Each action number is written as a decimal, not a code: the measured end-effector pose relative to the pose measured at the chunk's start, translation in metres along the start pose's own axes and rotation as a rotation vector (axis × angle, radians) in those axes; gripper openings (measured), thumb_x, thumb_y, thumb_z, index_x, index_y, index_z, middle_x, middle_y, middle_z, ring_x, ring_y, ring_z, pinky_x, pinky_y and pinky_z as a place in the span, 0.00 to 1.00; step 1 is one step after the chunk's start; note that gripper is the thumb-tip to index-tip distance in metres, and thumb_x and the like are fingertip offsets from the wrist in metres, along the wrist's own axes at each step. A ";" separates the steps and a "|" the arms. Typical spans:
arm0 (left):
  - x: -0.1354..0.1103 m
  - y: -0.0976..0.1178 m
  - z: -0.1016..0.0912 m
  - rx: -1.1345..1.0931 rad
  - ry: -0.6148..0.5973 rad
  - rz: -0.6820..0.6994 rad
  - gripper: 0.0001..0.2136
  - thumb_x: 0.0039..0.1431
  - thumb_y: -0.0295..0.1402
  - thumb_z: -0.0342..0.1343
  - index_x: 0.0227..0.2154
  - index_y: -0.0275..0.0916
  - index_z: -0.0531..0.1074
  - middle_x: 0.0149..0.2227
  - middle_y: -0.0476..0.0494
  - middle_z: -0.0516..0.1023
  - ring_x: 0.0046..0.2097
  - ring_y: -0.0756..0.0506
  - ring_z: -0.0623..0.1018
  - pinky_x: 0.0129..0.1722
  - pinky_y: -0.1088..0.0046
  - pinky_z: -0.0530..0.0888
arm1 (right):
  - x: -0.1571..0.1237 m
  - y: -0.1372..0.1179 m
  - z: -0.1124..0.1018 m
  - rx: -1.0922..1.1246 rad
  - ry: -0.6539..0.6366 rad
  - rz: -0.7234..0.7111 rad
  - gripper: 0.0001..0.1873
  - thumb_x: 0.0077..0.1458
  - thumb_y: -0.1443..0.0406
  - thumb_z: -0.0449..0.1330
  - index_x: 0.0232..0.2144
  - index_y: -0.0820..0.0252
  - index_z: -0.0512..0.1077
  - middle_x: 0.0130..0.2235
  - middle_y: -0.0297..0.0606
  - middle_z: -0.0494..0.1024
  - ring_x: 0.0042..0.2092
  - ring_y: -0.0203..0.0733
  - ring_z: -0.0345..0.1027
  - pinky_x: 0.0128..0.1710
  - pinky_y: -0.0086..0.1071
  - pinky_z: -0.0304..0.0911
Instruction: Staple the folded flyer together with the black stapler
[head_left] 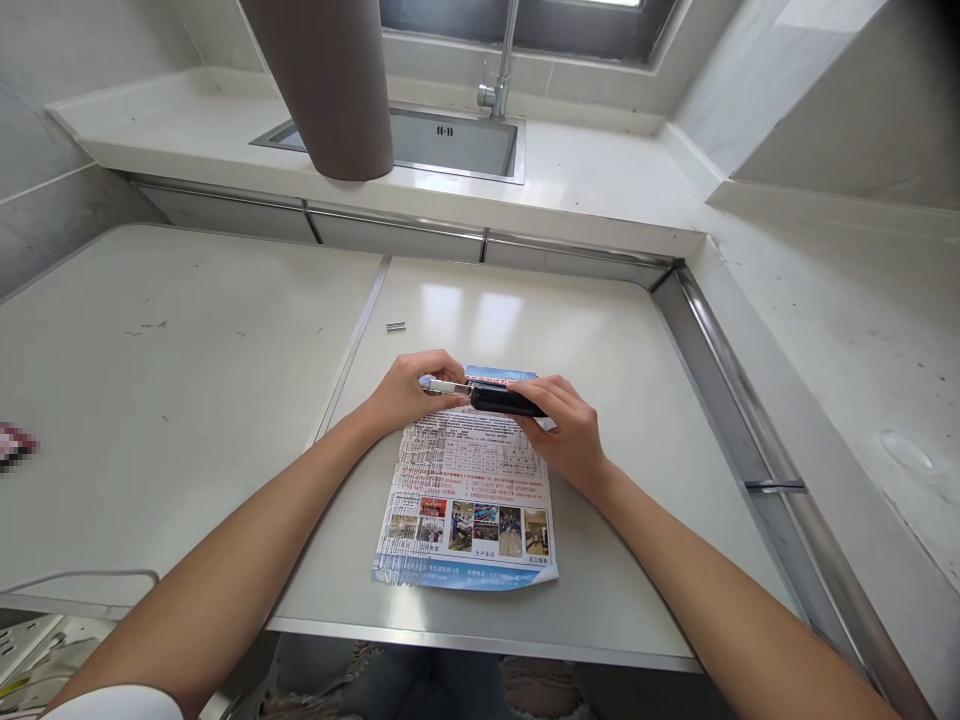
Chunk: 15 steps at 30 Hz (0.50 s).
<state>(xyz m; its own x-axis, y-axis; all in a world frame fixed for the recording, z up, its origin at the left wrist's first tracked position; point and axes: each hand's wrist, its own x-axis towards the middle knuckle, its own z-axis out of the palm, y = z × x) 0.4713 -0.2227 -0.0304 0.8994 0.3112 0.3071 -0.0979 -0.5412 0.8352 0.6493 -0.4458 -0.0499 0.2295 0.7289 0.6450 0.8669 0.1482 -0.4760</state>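
A black stapler is held sideways just above the top of a stack of printed flyers. My right hand wraps round its black body from the right. From its left end juts a narrow white and metal part with a pale bluish tip. My left hand pinches about this part, thumb below and fingers above. The flyers lie on the table in a fanned stack, their left edges spread in thin steps. Two small silver staple strips lie beyond my left hand.
The white table has a seam left of the flyers. Behind it runs a counter with a steel sink and faucet. A brown column-like object hangs into view. A blurred red item is at far left.
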 end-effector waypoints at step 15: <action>0.003 0.002 0.001 -0.736 -0.035 -0.467 0.23 0.52 0.37 0.80 0.47 0.37 0.78 0.45 0.38 0.87 0.44 0.43 0.87 0.47 0.66 0.83 | -0.008 -0.003 -0.013 -0.260 -0.010 -0.127 0.19 0.70 0.66 0.63 0.55 0.32 0.79 0.52 0.28 0.87 0.53 0.49 0.81 0.54 0.50 0.69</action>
<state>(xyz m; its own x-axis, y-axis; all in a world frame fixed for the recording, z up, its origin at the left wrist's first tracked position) 0.4740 -0.2236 -0.0280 0.9277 0.3445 -0.1441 0.0443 0.2816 0.9585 0.6505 -0.4614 -0.0458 0.1085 0.7220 0.6834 0.9731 0.0634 -0.2215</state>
